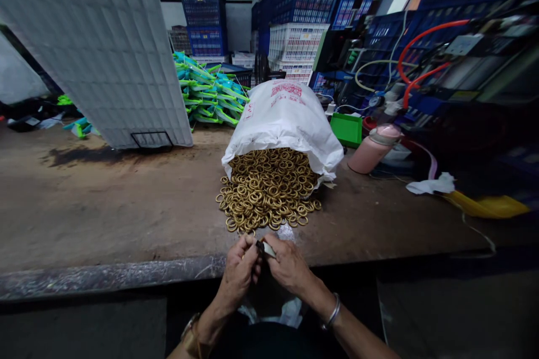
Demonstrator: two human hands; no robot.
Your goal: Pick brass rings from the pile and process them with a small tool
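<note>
A white sack lies on its side on the worn brown bench, spilling a heap of brass rings toward me. Just in front of the heap, at the bench's near edge, my left hand and my right hand meet, both with fingers pinched. Between them sits a small dark and silvery piece; the right hand's fingers hold it. The left hand's fingertips press against it, and what else they hold I cannot make out. A light plastic bag hangs below my hands.
A large white gridded panel leans at the back left. Teal and green bundled parts are piled behind the sack. A pink bottle, green bin, yellow scoop and hoses crowd the right. Blue and white crates stack behind.
</note>
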